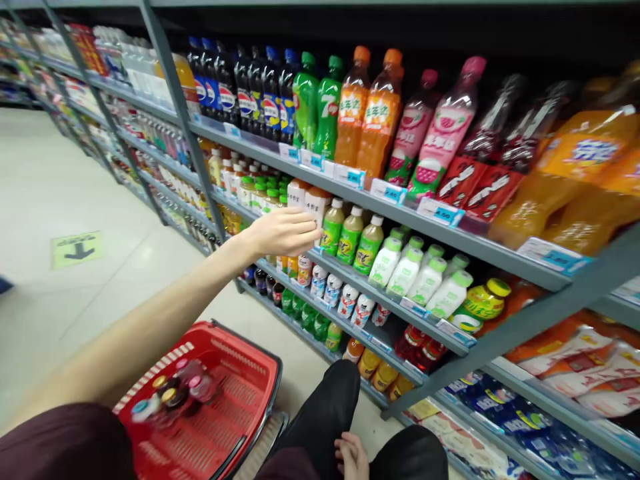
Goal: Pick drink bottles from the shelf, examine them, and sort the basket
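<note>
Two white bottles (317, 205) by the left hand (289, 231), can't tell if gripped; probably weighty, smooth, grab mid-body. Right hand (351, 456)'s loose.

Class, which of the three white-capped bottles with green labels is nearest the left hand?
The leftmost bottle of the three; the others stand farther from the left hand.

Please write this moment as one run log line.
left hand: before white drinks, grasp unclear | right hand: between knees | red basket: holds bottles
</note>
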Action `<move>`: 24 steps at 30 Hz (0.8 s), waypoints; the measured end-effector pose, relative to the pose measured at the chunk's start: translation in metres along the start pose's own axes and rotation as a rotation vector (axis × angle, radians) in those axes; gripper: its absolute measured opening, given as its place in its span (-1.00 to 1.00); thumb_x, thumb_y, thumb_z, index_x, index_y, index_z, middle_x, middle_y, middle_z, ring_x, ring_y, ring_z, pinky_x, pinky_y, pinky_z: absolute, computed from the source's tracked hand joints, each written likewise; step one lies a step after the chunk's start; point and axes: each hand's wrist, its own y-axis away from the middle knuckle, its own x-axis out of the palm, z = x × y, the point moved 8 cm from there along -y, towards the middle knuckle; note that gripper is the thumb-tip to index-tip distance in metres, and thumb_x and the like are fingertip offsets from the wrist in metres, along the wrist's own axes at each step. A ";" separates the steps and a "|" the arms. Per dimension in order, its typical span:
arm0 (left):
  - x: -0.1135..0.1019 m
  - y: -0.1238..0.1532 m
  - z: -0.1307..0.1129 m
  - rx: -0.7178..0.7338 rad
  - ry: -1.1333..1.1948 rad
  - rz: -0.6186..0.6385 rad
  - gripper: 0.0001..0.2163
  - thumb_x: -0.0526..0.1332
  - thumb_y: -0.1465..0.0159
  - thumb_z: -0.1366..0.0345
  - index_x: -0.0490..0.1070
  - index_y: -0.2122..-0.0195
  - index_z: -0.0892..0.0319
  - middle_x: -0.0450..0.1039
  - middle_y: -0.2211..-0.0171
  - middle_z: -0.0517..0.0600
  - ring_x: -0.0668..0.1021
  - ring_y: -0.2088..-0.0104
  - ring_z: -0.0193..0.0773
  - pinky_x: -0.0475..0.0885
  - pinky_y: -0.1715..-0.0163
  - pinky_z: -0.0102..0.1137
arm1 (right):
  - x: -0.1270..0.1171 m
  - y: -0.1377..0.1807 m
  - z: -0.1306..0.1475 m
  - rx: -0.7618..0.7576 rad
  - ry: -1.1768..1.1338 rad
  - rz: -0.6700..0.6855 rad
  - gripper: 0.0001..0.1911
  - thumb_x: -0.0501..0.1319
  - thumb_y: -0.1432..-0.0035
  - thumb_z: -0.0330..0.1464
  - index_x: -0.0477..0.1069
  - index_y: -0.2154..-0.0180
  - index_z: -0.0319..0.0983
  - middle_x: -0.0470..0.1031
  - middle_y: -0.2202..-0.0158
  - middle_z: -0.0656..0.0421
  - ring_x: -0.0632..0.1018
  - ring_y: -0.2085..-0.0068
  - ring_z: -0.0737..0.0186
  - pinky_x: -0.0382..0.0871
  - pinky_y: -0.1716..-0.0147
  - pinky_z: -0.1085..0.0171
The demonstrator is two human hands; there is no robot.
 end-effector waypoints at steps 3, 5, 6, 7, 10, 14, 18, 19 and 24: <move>0.014 0.084 0.017 -0.208 -0.045 0.057 -0.78 0.05 -0.38 0.31 0.45 0.34 0.10 0.39 0.54 -0.08 0.49 0.47 -0.29 0.37 0.42 -0.39 | -0.008 0.009 0.011 0.037 0.054 0.058 -0.29 0.44 0.34 0.19 0.62 0.27 -0.22 0.71 0.30 0.02 0.65 0.32 0.02 0.51 0.36 0.18; 0.024 0.143 0.027 -0.366 -0.058 0.133 -0.78 0.06 -0.35 0.30 0.46 0.36 0.12 0.42 0.53 -0.05 0.51 0.47 -0.26 0.37 0.43 -0.38 | -0.014 0.012 0.017 0.058 0.090 0.054 -0.31 0.45 0.37 0.19 0.63 0.29 -0.17 0.72 0.31 0.05 0.65 0.30 -0.01 0.53 0.32 0.13; 0.030 0.173 0.031 -0.453 -0.061 0.183 -0.78 0.06 -0.34 0.29 0.47 0.35 0.12 0.45 0.52 -0.04 0.52 0.45 -0.24 0.37 0.42 -0.37 | -0.016 0.013 0.018 0.075 0.103 0.062 -0.35 0.46 0.37 0.18 0.63 0.31 -0.13 0.72 0.31 0.09 0.65 0.29 -0.01 0.54 0.31 0.13; 0.035 0.204 0.033 -0.544 -0.062 0.238 -0.78 0.06 -0.32 0.28 0.49 0.34 0.13 0.47 0.49 -0.02 0.54 0.42 -0.22 0.39 0.41 -0.36 | -0.018 0.014 0.018 0.091 0.113 0.064 -0.38 0.47 0.38 0.17 0.63 0.32 -0.10 0.72 0.31 0.11 0.65 0.29 -0.01 0.54 0.31 0.13; 0.050 0.295 0.034 -0.834 -0.064 0.418 -0.75 0.05 -0.30 0.26 0.53 0.25 0.17 0.54 0.41 0.05 0.60 0.33 -0.12 0.43 0.32 -0.30 | -0.022 0.013 0.013 0.118 0.141 0.063 -0.43 0.48 0.33 0.11 0.63 0.30 -0.10 0.72 0.31 0.14 0.64 0.27 0.01 0.53 0.31 0.17; 0.068 0.398 0.010 -1.107 -0.048 0.679 -0.64 -0.01 -0.32 0.23 0.54 0.09 0.21 0.61 0.24 0.16 0.63 0.20 0.02 0.45 0.25 -0.22 | -0.032 0.011 0.003 0.139 0.188 0.027 -0.42 0.48 0.31 0.05 0.62 0.26 -0.16 0.70 0.32 0.12 0.62 0.29 0.07 0.51 0.33 0.21; 0.087 0.475 -0.026 -1.307 0.034 0.882 -0.61 -0.02 -0.33 0.20 0.53 0.02 0.19 0.61 0.11 0.20 0.63 0.13 0.07 0.46 0.21 -0.22 | -0.040 0.010 -0.001 0.128 0.238 0.011 -0.41 0.46 0.27 0.04 0.62 0.23 -0.22 0.67 0.34 0.12 0.59 0.34 0.13 0.49 0.36 0.23; 0.093 0.491 -0.036 -1.358 0.064 0.919 -0.61 -0.02 -0.33 0.20 0.52 0.02 0.19 0.61 0.09 0.20 0.63 0.12 0.06 0.46 0.19 -0.22 | -0.042 0.010 -0.002 0.127 0.250 0.014 -0.41 0.45 0.25 0.03 0.62 0.23 -0.23 0.67 0.34 0.12 0.59 0.34 0.15 0.49 0.36 0.24; 0.123 0.563 -0.091 -1.649 0.227 1.077 -0.63 -0.01 -0.37 0.24 0.49 -0.03 0.21 0.59 0.04 0.22 0.60 0.06 0.02 0.46 0.11 -0.25 | -0.049 0.008 -0.004 0.136 0.337 -0.011 -0.43 0.41 0.23 0.00 0.62 0.23 -0.27 0.65 0.34 0.08 0.60 0.31 0.12 0.48 0.35 0.24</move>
